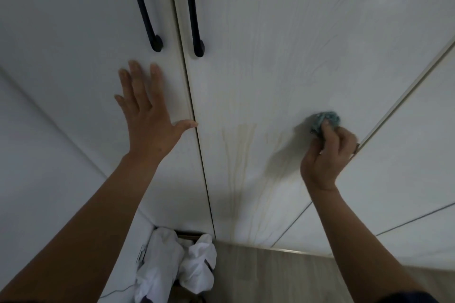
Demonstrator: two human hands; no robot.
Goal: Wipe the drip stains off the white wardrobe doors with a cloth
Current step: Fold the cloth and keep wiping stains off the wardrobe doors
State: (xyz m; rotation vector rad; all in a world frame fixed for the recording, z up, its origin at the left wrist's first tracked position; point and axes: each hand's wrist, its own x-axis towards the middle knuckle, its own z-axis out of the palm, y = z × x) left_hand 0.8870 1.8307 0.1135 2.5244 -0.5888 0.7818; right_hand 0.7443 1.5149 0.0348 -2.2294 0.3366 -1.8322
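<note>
The right hand [330, 155] is curled round a balled blue-grey cloth [326, 122], pressing it to the right door [295, 32]; the left hand [147, 115] lies open and flat on the left door [73, 32], fingers spread, thumb reaching the gap between the doors. The stains [240, 155], pale yellowish streaks, run down the right door at about 8 o'clock from the cloth, with fainter ones beneath the right hand; they look not yet wiped. To do this step well, I judge the cloth should travel toward 8 o'clock onto the streak heads, then follow each streak down toward 6 o'clock in firm, overlapping strokes; the ball could be turned to a fresh face as it soils; the braced left hand should steady the doors under pressure. At 6 o'clock on the floor [283, 275], by the foot of the doors, stands what may be a basket [188, 236], its walls mostly hidden; crumpled white fabric [197, 258] fills it and spills over. At 12 o'clock hang two black handles [145, 7].
</note>
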